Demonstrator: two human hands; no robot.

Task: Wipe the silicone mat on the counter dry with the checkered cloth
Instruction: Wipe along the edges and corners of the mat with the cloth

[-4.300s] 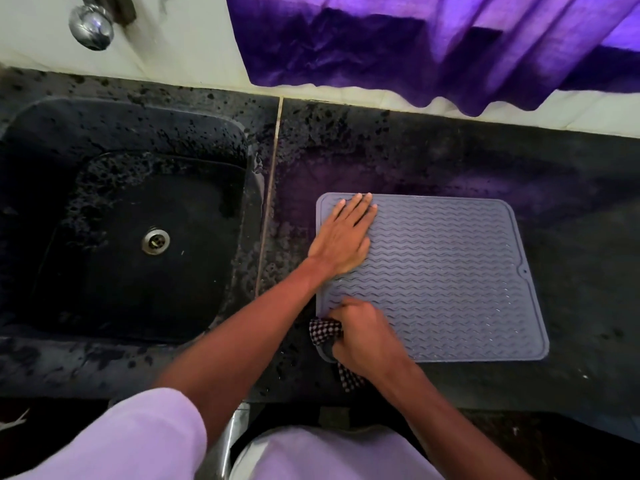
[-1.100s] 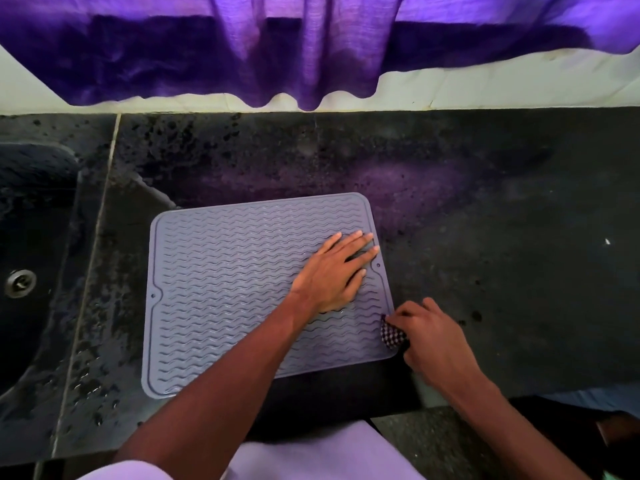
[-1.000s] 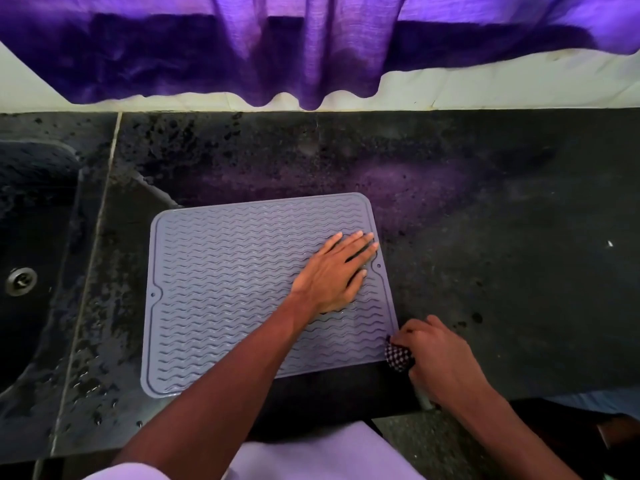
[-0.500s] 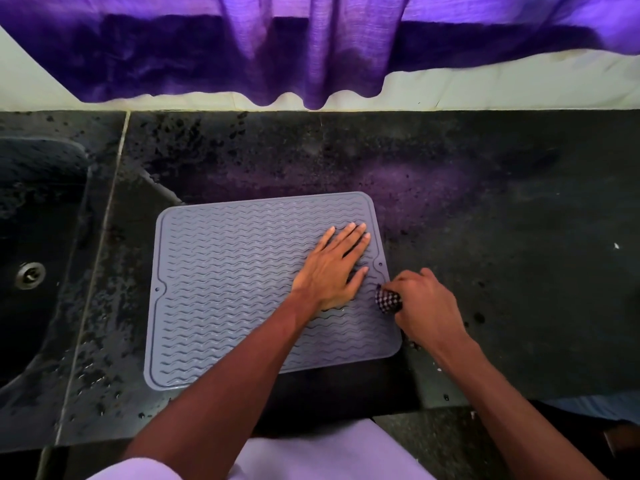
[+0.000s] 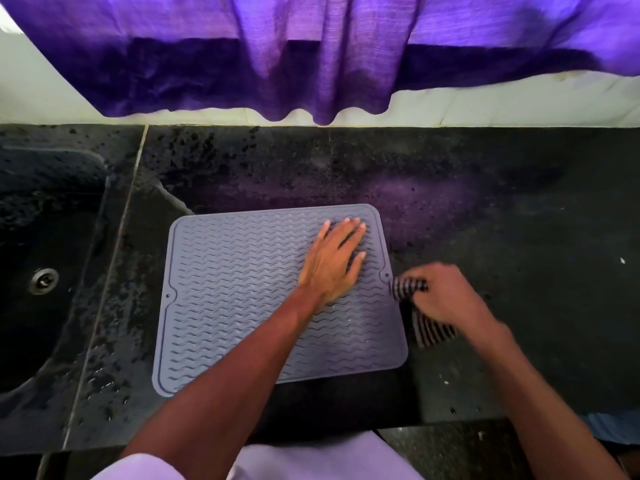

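Right hand [image 5: 446, 296] dragged its checkered cloth [image 5: 408, 288] up beside the mat [image 5: 239, 292]

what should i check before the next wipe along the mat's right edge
1. Left hand flat on the silicone mat, pinning it: ok.
2. Right hand grips the checkered cloth: ok.
3. Cloth at the mat's right edge: ok; actual contact cannot tell, blurred.
4. Mat lying flat on the counter: ok.
5. Mat surface dry: cannot tell.
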